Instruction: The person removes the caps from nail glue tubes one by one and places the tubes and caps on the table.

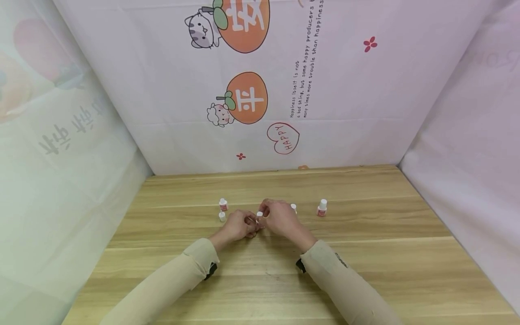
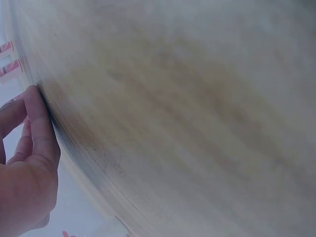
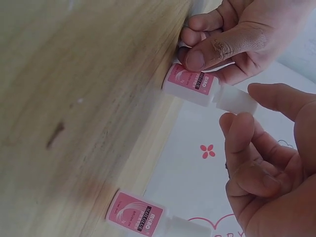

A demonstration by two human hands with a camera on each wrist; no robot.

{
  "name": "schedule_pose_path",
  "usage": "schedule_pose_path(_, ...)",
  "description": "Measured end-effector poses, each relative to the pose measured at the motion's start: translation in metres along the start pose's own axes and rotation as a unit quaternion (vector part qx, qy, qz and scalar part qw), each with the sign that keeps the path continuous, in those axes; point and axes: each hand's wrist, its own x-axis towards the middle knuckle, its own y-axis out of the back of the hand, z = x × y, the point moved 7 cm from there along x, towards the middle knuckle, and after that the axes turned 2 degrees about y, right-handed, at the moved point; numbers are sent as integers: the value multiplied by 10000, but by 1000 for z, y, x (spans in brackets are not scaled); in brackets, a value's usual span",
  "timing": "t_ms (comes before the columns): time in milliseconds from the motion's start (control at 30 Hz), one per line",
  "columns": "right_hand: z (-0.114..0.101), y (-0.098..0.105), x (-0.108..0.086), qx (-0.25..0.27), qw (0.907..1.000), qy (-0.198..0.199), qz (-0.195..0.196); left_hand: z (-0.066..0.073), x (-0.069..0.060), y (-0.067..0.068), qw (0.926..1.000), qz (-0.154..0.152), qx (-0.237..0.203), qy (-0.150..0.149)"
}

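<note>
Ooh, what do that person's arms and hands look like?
The left sleeve and right sleeve are long and beige. Something black peeks out under each, and the right has a small dark mark. The left hand and right hand wear no gloves.

Head view: from above, at some distance, facing forward and down across the table to the printed cloth. Left wrist: close and tilted, filled mostly by table, its exact angle unclear through blur. Right wrist: close, turned sideways. Head and right-wrist views share the left hand, right hand and gripped bottle.
</note>
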Motion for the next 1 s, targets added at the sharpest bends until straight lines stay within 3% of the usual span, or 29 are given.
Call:
schedule_pose_path(300, -1, -1, 0, -11, 9999, 104, 5, -2, 0, -2, 9996, -94, -277, 44)
schedule_pose_path(467, 0, -1, -1, 16, 10000, 43, 44, -2, 0, -1, 9998, -33, -181, 86)
schedule_pose_path(700, -2, 1, -2, -144, 9995, 255, 107, -2, 1, -1, 9999, -16, -84, 52)
schedule_pose_path(1000, 0, 0, 0, -53, 10000, 45, 41, -2, 1, 0, 9999, -12, -98, 35)
